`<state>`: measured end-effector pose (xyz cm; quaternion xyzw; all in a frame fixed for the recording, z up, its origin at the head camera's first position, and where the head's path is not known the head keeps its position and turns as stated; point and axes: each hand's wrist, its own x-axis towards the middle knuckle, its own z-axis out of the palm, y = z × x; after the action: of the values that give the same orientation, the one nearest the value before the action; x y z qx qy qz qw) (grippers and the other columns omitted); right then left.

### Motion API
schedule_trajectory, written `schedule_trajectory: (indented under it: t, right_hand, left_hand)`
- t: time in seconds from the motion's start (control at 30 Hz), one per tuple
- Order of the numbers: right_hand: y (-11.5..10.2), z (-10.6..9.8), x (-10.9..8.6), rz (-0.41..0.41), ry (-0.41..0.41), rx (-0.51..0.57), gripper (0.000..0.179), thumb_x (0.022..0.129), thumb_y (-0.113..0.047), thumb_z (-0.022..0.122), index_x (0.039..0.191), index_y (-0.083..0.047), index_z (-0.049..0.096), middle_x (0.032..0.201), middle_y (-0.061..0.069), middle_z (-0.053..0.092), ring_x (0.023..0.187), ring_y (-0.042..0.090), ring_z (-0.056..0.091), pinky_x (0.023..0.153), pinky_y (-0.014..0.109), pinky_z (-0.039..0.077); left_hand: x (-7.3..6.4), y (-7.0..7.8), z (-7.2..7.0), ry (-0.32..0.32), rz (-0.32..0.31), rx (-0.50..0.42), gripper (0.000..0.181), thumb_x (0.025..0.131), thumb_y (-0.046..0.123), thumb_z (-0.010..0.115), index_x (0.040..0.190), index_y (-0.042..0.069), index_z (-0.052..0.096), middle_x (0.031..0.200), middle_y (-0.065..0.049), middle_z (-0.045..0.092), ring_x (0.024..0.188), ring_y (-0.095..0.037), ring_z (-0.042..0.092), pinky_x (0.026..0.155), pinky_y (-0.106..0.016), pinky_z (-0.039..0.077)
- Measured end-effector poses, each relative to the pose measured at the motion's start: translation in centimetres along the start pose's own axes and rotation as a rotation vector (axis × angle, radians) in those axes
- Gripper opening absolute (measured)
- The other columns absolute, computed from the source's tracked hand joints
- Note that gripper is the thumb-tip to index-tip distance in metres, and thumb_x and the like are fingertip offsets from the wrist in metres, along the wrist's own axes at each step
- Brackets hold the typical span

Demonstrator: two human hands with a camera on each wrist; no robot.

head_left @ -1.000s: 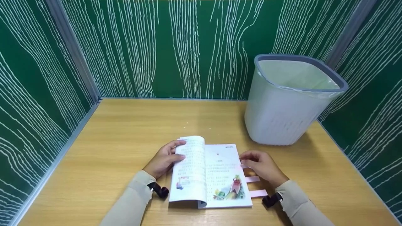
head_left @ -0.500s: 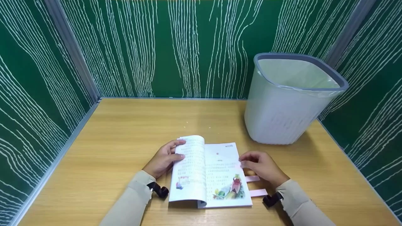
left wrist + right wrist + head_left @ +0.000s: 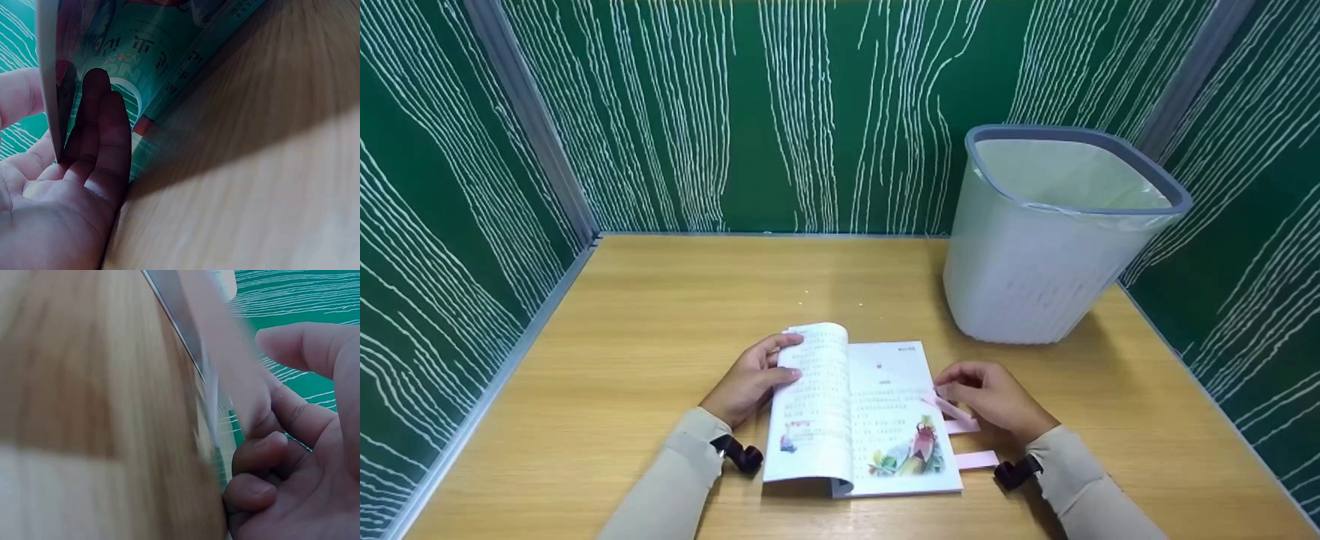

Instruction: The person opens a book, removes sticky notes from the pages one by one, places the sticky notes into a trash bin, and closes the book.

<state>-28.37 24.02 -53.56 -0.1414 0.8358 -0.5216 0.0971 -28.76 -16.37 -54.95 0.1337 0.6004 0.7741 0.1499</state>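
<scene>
An open picture book [image 3: 859,409] lies on the wooden table [image 3: 645,337] in front of me. My left hand [image 3: 754,379] grips the raised left pages, thumb on top and fingers [image 3: 101,135] under the teal cover [image 3: 169,62]. At the book's right edge my right hand [image 3: 986,397] pinches a pink paper strip [image 3: 952,409], which slants up off the page; the same pink strip [image 3: 225,360] is blurred in the right wrist view. Two more pink strips [image 3: 976,460] stick out from the right edge below it.
A pale grey waste bin [image 3: 1050,240] with a clear liner stands at the back right of the table. Green panels with white lines [image 3: 735,112] wall the table on three sides. Both wrists carry black camera straps [image 3: 739,452].
My right hand has drawn the top pink strip out and down from the page edge, so it now slants free. The left hand and the book have stayed put.
</scene>
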Motion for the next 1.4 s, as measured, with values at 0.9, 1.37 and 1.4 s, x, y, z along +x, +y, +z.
schedule_trajectory:
  t: [0.9,1.37,1.4]
  right_hand:
    - [0.41,-0.53,-0.32,-0.102,-0.25,-0.101,0.04,0.083,-0.019,0.087,0.117,-0.011,0.068,0.093,0.01,0.068,0.076,0.01,0.056,0.066,0.019,0.046]
    - [0.79,-0.7,-0.16,-0.099,-0.168,-0.108,0.02,0.088,-0.019,0.083,0.101,-0.01,0.071,0.086,0.007,0.068,0.072,0.008,0.058,0.056,0.016,0.043]
    - [0.78,-0.71,-0.17,-0.097,-0.165,-0.096,0.019,0.088,-0.018,0.082,0.1,-0.009,0.07,0.084,0.006,0.068,0.07,0.007,0.058,0.055,0.015,0.042]
  left_hand:
    - [0.07,-0.2,0.06,0.0,0.018,-0.011,0.061,0.092,-0.005,0.067,0.149,0.001,0.044,0.138,-0.019,0.058,0.114,-0.027,0.069,0.088,-0.034,0.062]
    - [-0.07,-0.05,0.04,-0.007,0.009,0.008,0.061,0.093,-0.004,0.068,0.149,0.002,0.044,0.135,-0.019,0.061,0.113,-0.027,0.069,0.088,-0.034,0.062]
    - [-0.08,-0.02,0.04,-0.008,0.01,0.01,0.062,0.093,-0.004,0.068,0.149,0.002,0.044,0.135,-0.019,0.061,0.113,-0.026,0.069,0.088,-0.034,0.062]
